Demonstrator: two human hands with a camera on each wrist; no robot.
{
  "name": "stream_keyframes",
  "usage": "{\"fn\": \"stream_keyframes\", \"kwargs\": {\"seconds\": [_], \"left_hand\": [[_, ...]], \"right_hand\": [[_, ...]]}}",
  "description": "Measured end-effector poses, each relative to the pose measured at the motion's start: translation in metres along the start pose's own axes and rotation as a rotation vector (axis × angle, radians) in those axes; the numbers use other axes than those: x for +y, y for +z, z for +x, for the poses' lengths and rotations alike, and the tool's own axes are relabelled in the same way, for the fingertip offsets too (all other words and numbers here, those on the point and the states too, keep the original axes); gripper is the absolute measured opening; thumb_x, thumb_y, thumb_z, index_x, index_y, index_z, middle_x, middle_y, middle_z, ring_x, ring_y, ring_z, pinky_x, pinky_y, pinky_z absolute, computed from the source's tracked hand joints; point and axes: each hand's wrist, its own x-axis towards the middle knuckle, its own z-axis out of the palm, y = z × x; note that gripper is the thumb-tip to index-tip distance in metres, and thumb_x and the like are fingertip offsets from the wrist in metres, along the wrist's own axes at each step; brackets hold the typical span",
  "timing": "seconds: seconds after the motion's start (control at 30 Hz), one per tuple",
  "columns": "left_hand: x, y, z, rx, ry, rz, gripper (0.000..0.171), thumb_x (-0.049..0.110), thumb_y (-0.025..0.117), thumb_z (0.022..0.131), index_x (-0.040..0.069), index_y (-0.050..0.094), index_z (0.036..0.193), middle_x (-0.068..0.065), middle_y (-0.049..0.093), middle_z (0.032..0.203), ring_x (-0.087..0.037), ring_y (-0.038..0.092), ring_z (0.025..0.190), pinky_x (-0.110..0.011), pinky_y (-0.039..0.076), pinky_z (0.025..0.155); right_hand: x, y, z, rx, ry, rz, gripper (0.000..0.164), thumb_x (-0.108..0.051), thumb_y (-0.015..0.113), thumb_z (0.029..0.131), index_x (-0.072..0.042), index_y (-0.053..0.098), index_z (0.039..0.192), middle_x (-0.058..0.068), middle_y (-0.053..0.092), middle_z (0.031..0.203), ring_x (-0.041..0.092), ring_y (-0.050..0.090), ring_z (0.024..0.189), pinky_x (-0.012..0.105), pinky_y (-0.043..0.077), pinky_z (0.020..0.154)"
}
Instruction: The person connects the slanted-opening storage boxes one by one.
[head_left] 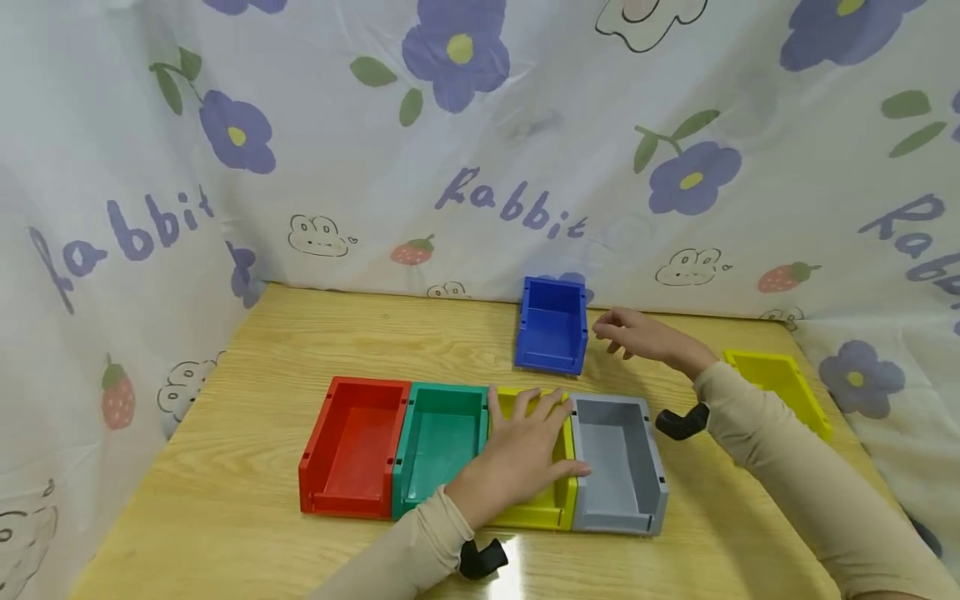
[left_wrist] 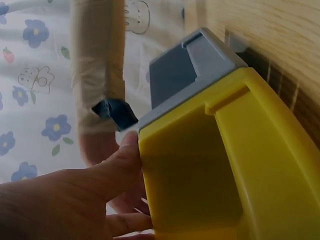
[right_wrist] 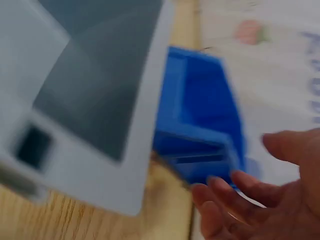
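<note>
Four plastic bins stand side by side in a row: red (head_left: 356,446), green (head_left: 446,442), yellow (head_left: 536,517) and grey (head_left: 611,458). My left hand (head_left: 513,454) lies across the yellow bin with fingers spread at its far rim. Its thumb (left_wrist: 129,150) touches the wall where the yellow and grey bins meet. Behind the row, alone, sits a blue bin (head_left: 552,333). My right hand (head_left: 641,333) is just right of it, fingers loosely bent and holding nothing; in the right wrist view its fingertips (right_wrist: 240,177) appear close to the blue bin (right_wrist: 205,100).
Another yellow bin (head_left: 783,387) stands at the right side of the table, partly behind the right sleeve (head_left: 780,450). A patterned curtain (head_left: 495,242) hangs along the back and sides of the wooden table (head_left: 225,467).
</note>
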Motion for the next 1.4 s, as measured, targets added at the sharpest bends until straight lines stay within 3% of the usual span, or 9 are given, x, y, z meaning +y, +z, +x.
{"fn": "stream_keyframes", "kwargs": {"seconds": [0.1, 0.2, 0.5, 0.7, 0.8, 0.93, 1.1, 1.23, 1.4], "left_hand": [[-0.002, 0.001, 0.000, -0.011, 0.012, -0.003, 0.084, 0.068, 0.060, 0.095, 0.024, 0.038, 0.163, 0.001, 0.036, 0.170, -0.032, 0.032, 0.156, -0.082, 0.012, 0.119], [-0.004, 0.001, 0.000, -0.026, 0.022, -0.014, 0.084, 0.068, 0.060, 0.095, 0.025, 0.037, 0.163, 0.001, 0.035, 0.170, -0.032, 0.030, 0.157, -0.081, 0.010, 0.120], [-0.010, -0.010, -0.003, -0.068, 0.029, -0.014, 0.084, 0.067, 0.060, 0.096, 0.025, 0.035, 0.164, -0.001, 0.031, 0.172, -0.033, 0.027, 0.158, -0.081, 0.006, 0.121], [-0.024, -0.015, -0.007, -0.056, -0.002, -0.025, 0.084, 0.064, 0.062, 0.095, 0.023, 0.036, 0.164, -0.002, 0.030, 0.172, -0.035, 0.026, 0.158, -0.081, 0.002, 0.120], [-0.029, -0.015, -0.010, -0.040, -0.001, -0.034, 0.083, 0.063, 0.061, 0.096, 0.022, 0.036, 0.164, -0.003, 0.030, 0.172, -0.036, 0.026, 0.158, -0.082, 0.002, 0.120], [-0.033, -0.016, -0.016, -0.028, 0.013, -0.060, 0.078, 0.058, 0.061, 0.099, 0.020, 0.037, 0.163, -0.007, 0.029, 0.172, -0.039, 0.026, 0.158, -0.082, -0.001, 0.120], [-0.032, -0.022, -0.019, -0.022, 0.054, -0.090, 0.074, 0.055, 0.057, 0.102, 0.017, 0.037, 0.163, -0.010, 0.027, 0.173, -0.038, 0.027, 0.157, -0.078, 0.001, 0.123], [-0.028, -0.024, -0.017, -0.053, 0.088, -0.071, 0.077, 0.056, 0.055, 0.103, 0.017, 0.032, 0.165, -0.010, 0.024, 0.174, -0.038, 0.026, 0.158, -0.077, 0.004, 0.124], [-0.028, -0.025, -0.016, -0.047, 0.081, -0.088, 0.076, 0.053, 0.056, 0.104, 0.016, 0.031, 0.165, -0.010, 0.024, 0.174, -0.039, 0.026, 0.157, -0.076, 0.003, 0.124]], "right_hand": [[0.004, 0.002, 0.017, -0.015, 0.060, 0.042, 0.059, -0.038, 0.037, 0.114, 0.007, 0.034, 0.152, 0.032, 0.039, 0.158, 0.049, 0.056, 0.133, 0.062, 0.048, 0.108], [0.008, 0.005, 0.028, 0.002, 0.105, 0.079, 0.056, -0.038, 0.038, 0.114, 0.008, 0.042, 0.144, 0.031, 0.043, 0.155, 0.048, 0.058, 0.130, 0.058, 0.049, 0.104], [0.020, 0.011, 0.029, 0.060, 0.150, 0.213, 0.029, -0.027, 0.040, 0.108, 0.000, 0.048, 0.115, 0.008, 0.052, 0.100, 0.024, 0.054, 0.083, 0.034, 0.043, 0.071], [0.036, 0.007, 0.011, 0.162, 0.118, 0.120, 0.046, -0.037, 0.030, 0.113, 0.005, 0.048, 0.117, -0.003, 0.038, 0.068, 0.013, 0.038, 0.061, 0.030, 0.036, 0.061], [0.045, 0.003, -0.004, 0.215, 0.105, 0.110, 0.063, -0.046, 0.026, 0.114, 0.008, 0.047, 0.139, -0.001, 0.050, 0.075, 0.011, 0.044, 0.064, 0.028, 0.040, 0.061], [0.054, -0.003, -0.033, 0.295, 0.104, 0.146, 0.078, -0.053, 0.023, 0.112, 0.010, 0.034, 0.156, 0.024, 0.067, 0.107, 0.009, 0.056, 0.073, 0.028, 0.046, 0.063], [0.064, -0.010, -0.074, 0.375, 0.133, 0.209, 0.082, -0.054, 0.022, 0.112, 0.014, 0.024, 0.159, 0.044, 0.053, 0.141, 0.010, 0.070, 0.091, 0.024, 0.060, 0.073], [0.071, -0.010, -0.108, 0.363, 0.157, 0.220, 0.081, -0.051, 0.020, 0.112, 0.016, 0.021, 0.159, 0.045, 0.044, 0.148, 0.013, 0.070, 0.101, 0.022, 0.060, 0.076], [0.072, 0.001, -0.147, 0.319, 0.167, 0.222, 0.082, -0.051, 0.023, 0.113, 0.018, 0.026, 0.156, 0.041, 0.057, 0.138, 0.009, 0.072, 0.094, 0.027, 0.062, 0.075]]}}
